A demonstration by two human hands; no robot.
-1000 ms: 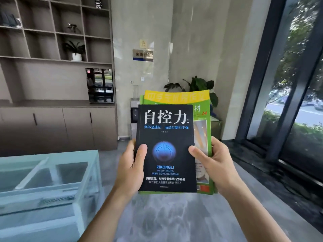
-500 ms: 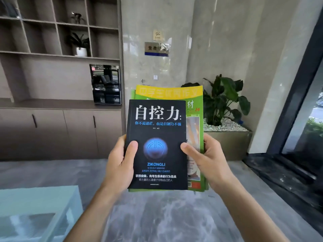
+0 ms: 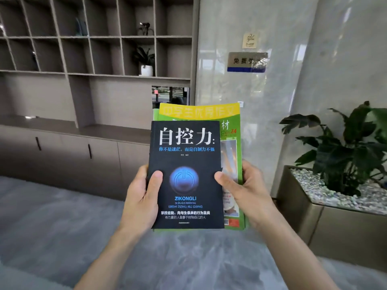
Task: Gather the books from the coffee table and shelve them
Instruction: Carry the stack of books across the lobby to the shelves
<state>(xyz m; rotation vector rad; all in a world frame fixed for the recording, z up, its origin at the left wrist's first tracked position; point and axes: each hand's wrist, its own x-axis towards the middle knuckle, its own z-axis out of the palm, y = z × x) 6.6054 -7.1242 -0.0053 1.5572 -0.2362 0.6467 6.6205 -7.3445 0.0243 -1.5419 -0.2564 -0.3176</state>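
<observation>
Grey marbled floor [image 3: 62, 227] fills the lower frame, with a pale stone wall [image 3: 272, 91] rising behind at centre right.

Nearest, two forearms come up from the bottom edge. The left hand [image 3: 140, 197] and right hand [image 3: 245, 191] are apart, each clamped on one side edge of a small stack of books held upright at frame centre. Each thumb lies across the front cover; the other fingers are hidden behind the stack.

The front volume is a black paperback [image 3: 186, 174]. Behind it, offset up and to the right, sits a taller green magazine-style book [image 3: 232, 160] with a yellow band across the top. A sliver of green at the stack's upper left may be a third volume; I cannot tell.

These look light and thin. The covers are glossy, so the volumes could slide on one another, and the larger soft-covered one would likely flop if held by one corner. Squeezing the whole stack at mid-height from both sides, as here, seems the safest hold; for shelving, one hand under the bottom edge would steady it.

At right, a planter box [image 3: 303, 206] holds a broad-leaved plant [image 3: 345, 153]. Farthest, in the upper left, stands the wooden shelving unit [image 3: 94, 74] with open cubbies, one holding a small potted plant [image 3: 146, 70]. The coffee table is not in view.
</observation>
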